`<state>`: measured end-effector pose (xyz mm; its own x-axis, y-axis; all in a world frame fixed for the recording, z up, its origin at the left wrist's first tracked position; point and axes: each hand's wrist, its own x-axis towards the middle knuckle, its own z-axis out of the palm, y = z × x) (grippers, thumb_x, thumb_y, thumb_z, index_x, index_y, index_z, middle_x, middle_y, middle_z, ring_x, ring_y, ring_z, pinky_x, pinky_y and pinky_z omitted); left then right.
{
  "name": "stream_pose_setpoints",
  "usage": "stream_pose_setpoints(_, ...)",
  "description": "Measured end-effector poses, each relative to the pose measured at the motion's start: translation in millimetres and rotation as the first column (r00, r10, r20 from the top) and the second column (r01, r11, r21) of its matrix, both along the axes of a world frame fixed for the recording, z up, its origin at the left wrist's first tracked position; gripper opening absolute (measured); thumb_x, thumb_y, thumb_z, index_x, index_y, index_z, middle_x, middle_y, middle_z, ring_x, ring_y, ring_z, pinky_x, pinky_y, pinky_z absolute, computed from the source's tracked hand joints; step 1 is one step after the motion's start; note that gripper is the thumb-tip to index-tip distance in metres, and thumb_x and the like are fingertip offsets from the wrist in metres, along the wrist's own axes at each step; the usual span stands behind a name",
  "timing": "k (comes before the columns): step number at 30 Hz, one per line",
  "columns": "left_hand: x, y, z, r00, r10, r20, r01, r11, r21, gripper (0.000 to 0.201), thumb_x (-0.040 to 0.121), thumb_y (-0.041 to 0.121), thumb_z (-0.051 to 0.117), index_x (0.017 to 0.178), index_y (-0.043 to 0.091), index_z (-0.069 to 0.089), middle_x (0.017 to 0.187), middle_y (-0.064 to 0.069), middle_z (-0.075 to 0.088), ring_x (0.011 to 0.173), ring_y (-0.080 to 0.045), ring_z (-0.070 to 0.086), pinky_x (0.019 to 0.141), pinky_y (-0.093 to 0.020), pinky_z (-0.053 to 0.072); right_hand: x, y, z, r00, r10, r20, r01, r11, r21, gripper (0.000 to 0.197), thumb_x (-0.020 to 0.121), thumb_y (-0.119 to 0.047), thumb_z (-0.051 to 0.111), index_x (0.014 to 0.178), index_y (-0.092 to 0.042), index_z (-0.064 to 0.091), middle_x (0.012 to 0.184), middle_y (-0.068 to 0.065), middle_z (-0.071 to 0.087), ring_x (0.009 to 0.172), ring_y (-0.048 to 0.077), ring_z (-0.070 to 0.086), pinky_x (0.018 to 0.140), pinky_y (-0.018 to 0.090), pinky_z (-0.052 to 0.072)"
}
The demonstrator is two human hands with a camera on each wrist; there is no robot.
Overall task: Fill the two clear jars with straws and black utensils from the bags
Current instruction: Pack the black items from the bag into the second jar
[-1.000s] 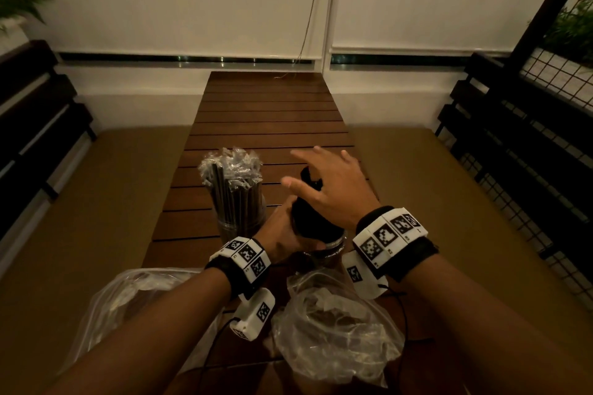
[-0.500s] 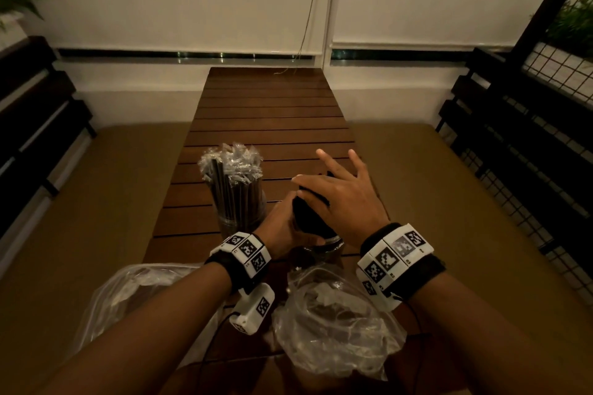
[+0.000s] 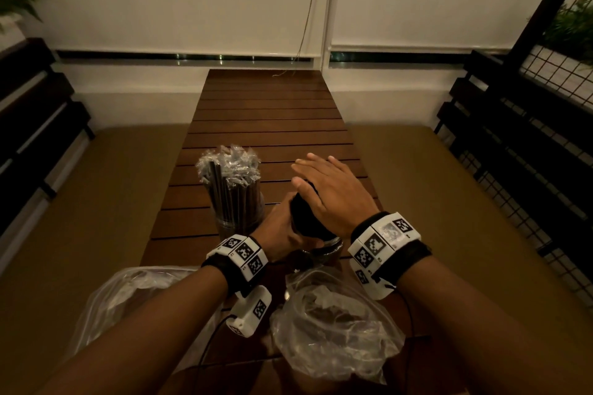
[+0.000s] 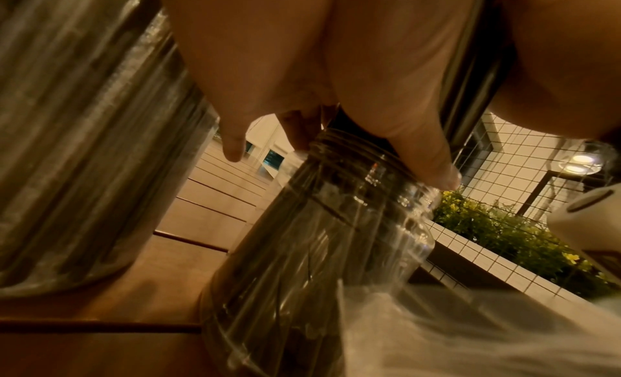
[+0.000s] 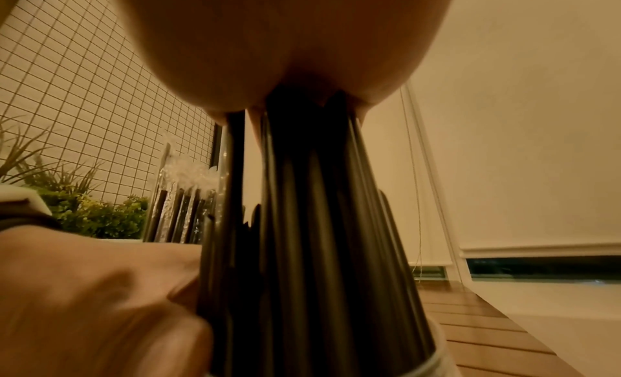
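Observation:
Two clear jars stand on the slatted wooden table [image 3: 266, 112]. The left jar [image 3: 236, 202] is packed with wrapped dark straws [image 3: 229, 167]. The right jar [image 3: 329, 246] holds an upright bundle of black utensils [image 3: 303, 218]. My left hand [image 3: 280, 231] grips that bundle just above the jar's rim, and its fingertips [image 4: 433, 167] reach the threaded neck of the jar [image 4: 319, 250]. My right hand [image 3: 333, 189] lies flat on the utensil tops with straight fingers. In the right wrist view the palm presses onto the black utensils [image 5: 319, 223].
Two crumpled clear plastic bags lie at the table's near end, one on the left [image 3: 128, 305] and one on the right [image 3: 330, 330]. Tan cushioned seats flank the table. A dark slatted backrest [image 3: 35, 125] runs on the left and a wire-grid rail [image 3: 526, 144] on the right.
My right hand has come down from hovering with spread fingers onto the utensil tops, its fingers now together and flat. The left hand has kept its grip.

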<state>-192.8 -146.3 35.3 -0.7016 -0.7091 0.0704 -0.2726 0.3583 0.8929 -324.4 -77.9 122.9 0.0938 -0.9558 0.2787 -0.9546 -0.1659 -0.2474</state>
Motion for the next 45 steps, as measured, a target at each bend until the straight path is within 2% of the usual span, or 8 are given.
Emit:
stream_pose_setpoints(19, 0, 10, 9, 0.999, 0.044, -0.012, -0.044, 0.999, -0.013, 0.090, 0.050, 0.050, 0.087, 0.122, 0.028, 0.038, 0.123, 0.010, 0.054, 0.114, -0.007, 0.057, 0.093, -0.041, 0.054, -1, 2, -23, 1.000, 0.023, -0.014, -0.022, 1.000, 0.013, 0.065, 0.098, -0.051, 0.017, 0.142, -0.019, 0.054, 0.148, 0.000, 0.053, 0.140, 0.017, 0.044, 0.121, 0.038, 0.023)
stream_pose_setpoints(23, 0, 16, 19, 0.999, -0.009, -0.041, 0.010, 1.000, 0.021, 0.061, 0.064, 0.029, 0.088, 0.107, 0.039, 0.047, 0.108, 0.021, 0.063, 0.100, 0.006, 0.061, 0.087, -0.027, 0.056, -23, 20, -20, 0.915, -0.055, 0.400, 0.057, 0.998, 0.008, 0.088, 0.084, -0.067, 0.061, 0.156, -0.033, 0.024, 0.163, -0.009, 0.025, 0.146, 0.004, 0.024, 0.120, 0.035, 0.022)
stream_pose_setpoints(27, 2, 17, 15, 1.000, 0.026, -0.006, -0.025, 0.997, 0.069, 0.103, 0.054, 0.055, 0.079, 0.136, 0.027, 0.024, 0.128, 0.006, 0.053, 0.119, -0.013, 0.055, 0.099, -0.038, 0.050, -40, 32, -39, 0.796, -0.222, 0.564, 0.054, 0.953, 0.298, 0.127, 0.054, -0.064, 0.086, 0.156, -0.037, 0.015, 0.158, -0.004, 0.037, 0.142, 0.016, 0.039, 0.113, 0.035, 0.038)
stream_pose_setpoints(33, 1, 18, 16, 1.000, 0.017, -0.023, -0.014, 0.996, 0.091, 0.090, 0.066, 0.032, 0.074, 0.136, 0.040, 0.018, 0.129, 0.002, 0.049, 0.121, -0.015, 0.055, 0.100, -0.047, 0.049, -28, 21, -58, 0.668, -0.190, 0.719, 0.159, 0.981, 0.112, 0.088, 0.059, -0.038, 0.095, 0.132, -0.030, 0.046, 0.126, -0.012, 0.056, 0.114, 0.003, 0.056, 0.090, 0.015, 0.047)
stream_pose_setpoints(35, 1, 15, 20, 0.998, 0.020, -0.061, -0.014, 0.996, 0.092, 0.093, 0.070, 0.025, 0.075, 0.140, 0.040, 0.015, 0.131, 0.007, 0.046, 0.120, -0.009, 0.055, 0.097, -0.034, 0.052, -27, 19, -56, 0.641, -0.175, 0.748, 0.191, 0.979, 0.065, 0.073, 0.062, -0.037, 0.093, 0.120, -0.030, 0.051, 0.118, -0.010, 0.059, 0.107, 0.000, 0.057, 0.081, 0.012, 0.047)
stream_pose_setpoints(37, 2, 12, 22, 0.997, 0.008, -0.082, 0.000, 0.995, 0.097, 0.103, 0.074, 0.019, 0.079, 0.146, 0.040, 0.008, 0.129, 0.018, 0.043, 0.116, -0.002, 0.055, 0.091, -0.023, 0.053, -24, 19, -59, 0.611, -0.169, 0.773, 0.218, 0.975, 0.040, 0.065, 0.065, -0.041, 0.090, 0.116, -0.030, 0.051, 0.116, -0.009, 0.059, 0.105, 0.003, 0.059, 0.082, 0.019, 0.052)
stream_pose_setpoints(40, 4, 18, 18, 0.999, -0.025, -0.020, 0.026, 0.997, 0.074, 0.124, 0.070, 0.022, 0.085, 0.149, 0.040, -0.009, 0.131, 0.016, 0.047, 0.115, -0.006, 0.058, 0.095, -0.029, 0.052, -18, 28, -73, 0.556, -0.151, 0.817, 0.189, 0.981, 0.052, 0.065, 0.068, -0.050, 0.085, 0.120, -0.038, 0.047, 0.122, -0.008, 0.058, 0.111, 0.009, 0.061, 0.088, 0.038, 0.059)
stream_pose_setpoints(45, 2, 20, 15, 0.999, -0.033, -0.006, 0.033, 0.999, 0.016, 0.089, 0.065, 0.028, 0.088, 0.130, 0.040, 0.028, 0.125, 0.025, 0.044, 0.113, 0.015, 0.050, 0.090, -0.012, 0.047, -27, 37, -74, 0.609, -0.145, 0.780, 0.062, 0.989, 0.136, 0.070, 0.072, -0.056, 0.082, 0.129, -0.047, 0.044, 0.125, -0.017, 0.061, 0.117, 0.003, 0.060, 0.093, 0.035, 0.055)
